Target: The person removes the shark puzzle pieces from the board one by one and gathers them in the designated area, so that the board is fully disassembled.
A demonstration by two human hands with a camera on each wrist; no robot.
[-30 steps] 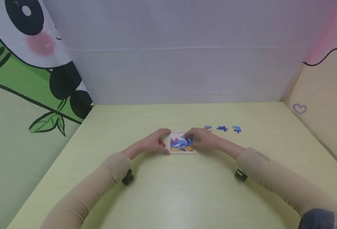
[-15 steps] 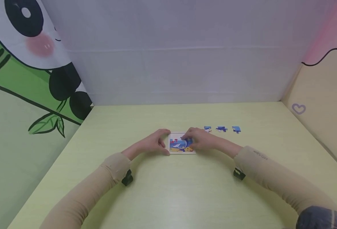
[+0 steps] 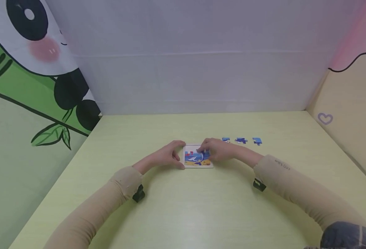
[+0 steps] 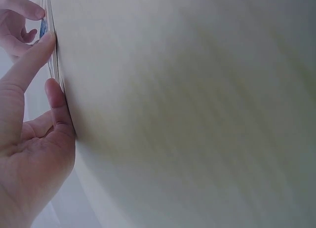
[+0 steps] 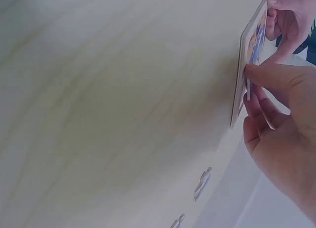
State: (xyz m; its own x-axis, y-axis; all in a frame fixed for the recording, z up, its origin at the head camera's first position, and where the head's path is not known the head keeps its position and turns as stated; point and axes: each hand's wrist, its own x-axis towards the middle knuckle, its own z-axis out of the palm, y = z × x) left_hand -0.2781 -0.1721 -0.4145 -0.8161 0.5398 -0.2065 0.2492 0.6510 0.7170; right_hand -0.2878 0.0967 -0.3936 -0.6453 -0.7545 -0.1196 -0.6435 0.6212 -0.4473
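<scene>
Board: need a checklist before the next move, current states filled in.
1. Is the board flat on the table? ok.
2. Is the left hand steadying it? ok, gripping the left edge.
3. Does the right hand have a piece? ok, pinched at the board.
4. Is that piece fully seated? cannot tell, the right hand covers much of the spot.
5. Are the loose pieces all placed? not ok, three lie on the table.
6. Are those three fully visible from the head? not ok, the right hand partly covers the leftmost.
</scene>
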